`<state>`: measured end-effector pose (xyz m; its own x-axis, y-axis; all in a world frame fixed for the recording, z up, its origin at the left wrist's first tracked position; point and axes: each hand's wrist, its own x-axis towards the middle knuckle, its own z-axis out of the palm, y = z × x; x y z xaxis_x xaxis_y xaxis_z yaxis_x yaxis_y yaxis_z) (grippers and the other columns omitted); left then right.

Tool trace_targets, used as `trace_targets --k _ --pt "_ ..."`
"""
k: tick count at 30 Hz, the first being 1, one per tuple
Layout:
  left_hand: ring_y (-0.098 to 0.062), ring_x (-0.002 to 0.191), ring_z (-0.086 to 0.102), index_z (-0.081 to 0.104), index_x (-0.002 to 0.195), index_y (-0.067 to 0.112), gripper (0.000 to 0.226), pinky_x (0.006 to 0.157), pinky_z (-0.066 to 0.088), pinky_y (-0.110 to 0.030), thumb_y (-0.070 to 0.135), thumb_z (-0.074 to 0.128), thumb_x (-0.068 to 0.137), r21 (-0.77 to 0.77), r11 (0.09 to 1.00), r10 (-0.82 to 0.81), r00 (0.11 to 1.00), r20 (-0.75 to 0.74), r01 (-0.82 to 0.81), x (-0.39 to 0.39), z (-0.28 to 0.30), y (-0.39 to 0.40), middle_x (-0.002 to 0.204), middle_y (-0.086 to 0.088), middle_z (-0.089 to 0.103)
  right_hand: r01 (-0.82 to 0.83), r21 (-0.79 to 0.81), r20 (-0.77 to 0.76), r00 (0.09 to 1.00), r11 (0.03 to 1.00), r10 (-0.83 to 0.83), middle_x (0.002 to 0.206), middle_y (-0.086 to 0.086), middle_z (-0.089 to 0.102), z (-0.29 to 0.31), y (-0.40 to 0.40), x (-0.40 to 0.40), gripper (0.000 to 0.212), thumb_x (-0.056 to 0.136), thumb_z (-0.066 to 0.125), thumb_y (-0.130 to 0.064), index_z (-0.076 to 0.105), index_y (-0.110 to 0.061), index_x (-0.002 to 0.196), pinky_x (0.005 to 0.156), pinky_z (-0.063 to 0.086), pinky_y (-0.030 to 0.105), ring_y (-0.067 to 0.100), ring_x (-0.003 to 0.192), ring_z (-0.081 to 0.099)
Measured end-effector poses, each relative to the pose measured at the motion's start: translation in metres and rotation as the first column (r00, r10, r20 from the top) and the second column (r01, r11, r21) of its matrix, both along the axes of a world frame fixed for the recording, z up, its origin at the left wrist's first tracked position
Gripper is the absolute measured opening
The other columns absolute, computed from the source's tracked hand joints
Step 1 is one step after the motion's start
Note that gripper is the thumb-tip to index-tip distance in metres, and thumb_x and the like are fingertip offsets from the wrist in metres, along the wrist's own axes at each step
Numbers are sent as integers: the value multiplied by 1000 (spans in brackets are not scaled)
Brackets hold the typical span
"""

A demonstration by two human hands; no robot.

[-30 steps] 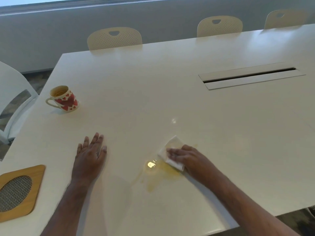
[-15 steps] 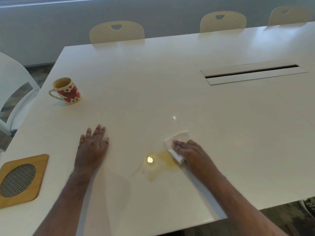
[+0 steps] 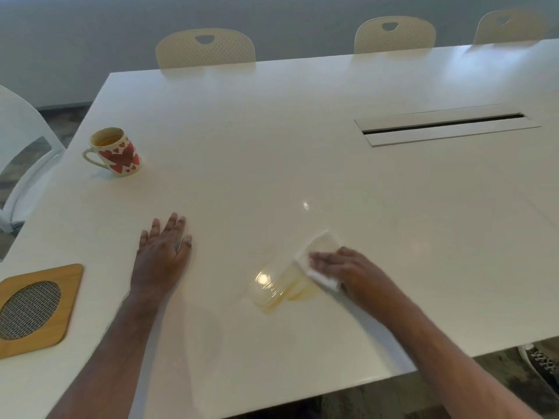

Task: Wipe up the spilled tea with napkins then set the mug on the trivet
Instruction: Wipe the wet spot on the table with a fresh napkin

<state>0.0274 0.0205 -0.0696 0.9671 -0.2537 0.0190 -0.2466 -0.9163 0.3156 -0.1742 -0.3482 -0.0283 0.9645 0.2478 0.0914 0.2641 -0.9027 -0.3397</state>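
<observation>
A yellow tea puddle [image 3: 279, 290] lies on the white table [image 3: 272, 140] near its front edge. My right hand [image 3: 348, 269] presses a white napkin [image 3: 317, 249] flat at the puddle's right edge, fingers straight; the napkin is stained yellow. My left hand [image 3: 163, 252] rests flat on the table, left of the spill, holding nothing. A white mug with red hearts [image 3: 116, 152] stands upright at the far left, handle to the left. The wooden trivet with a mesh oval [image 3: 36, 309] lies at the near left edge.
A long cable slot with a lid [image 3: 444, 124] is set into the table at the right. Beige chairs [image 3: 205, 49] line the far side, and a white chair [image 3: 24, 140] stands at the left end. A shoe [image 3: 541, 364] shows below the table's front edge.
My right hand with the napkin stays at the puddle's right edge; the puddle now looks smeared and more spread out. My left hand stays flat. The camera has shifted slightly.
</observation>
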Motion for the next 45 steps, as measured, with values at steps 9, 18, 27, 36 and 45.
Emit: trace_targets --k 9,18,27,36,45 --pt "-33 160 22 40 162 23 66 130 15 -52 47 33 100 4 1000 -11 1000 12 11 -1 1 0 171 2 31 333 -68 -28 942 940 -336 141 -5 58 -3 -15 -8 45 93 65 -15 66 -21 138 97 49 30 20 121 59" --pt "-33 160 23 40 161 22 55 129 15 -52 34 49 108 9 1000 -1 1000 21 1 2 -2 0 171 1 32 388 70 -176 912 919 -372 143 -14 54 13 -19 -13 45 105 40 -53 69 -32 131 102 45 31 9 129 51" --pt "-31 161 21 39 162 25 68 130 13 -50 49 31 99 -11 1000 -3 1000 16 3 0 1 -1 171 4 31 452 -98 23 892 887 -452 113 -1 62 -7 -21 -6 29 99 64 -17 69 -22 127 92 43 41 24 105 63" --pt "-32 160 22 39 162 24 56 130 14 -51 35 47 108 14 1000 1 1000 21 -2 2 -2 0 171 3 31 401 -11 50 915 916 -400 97 0 61 -8 3 2 20 96 69 -7 79 -15 111 77 53 34 26 87 62" --pt "-32 161 20 38 163 23 56 130 13 -50 35 48 108 2 1000 2 999 32 -2 2 -2 0 172 2 30 131 92 21 991 987 -133 96 4 60 1 75 -1 15 93 70 -9 78 -14 104 74 53 37 25 84 61"
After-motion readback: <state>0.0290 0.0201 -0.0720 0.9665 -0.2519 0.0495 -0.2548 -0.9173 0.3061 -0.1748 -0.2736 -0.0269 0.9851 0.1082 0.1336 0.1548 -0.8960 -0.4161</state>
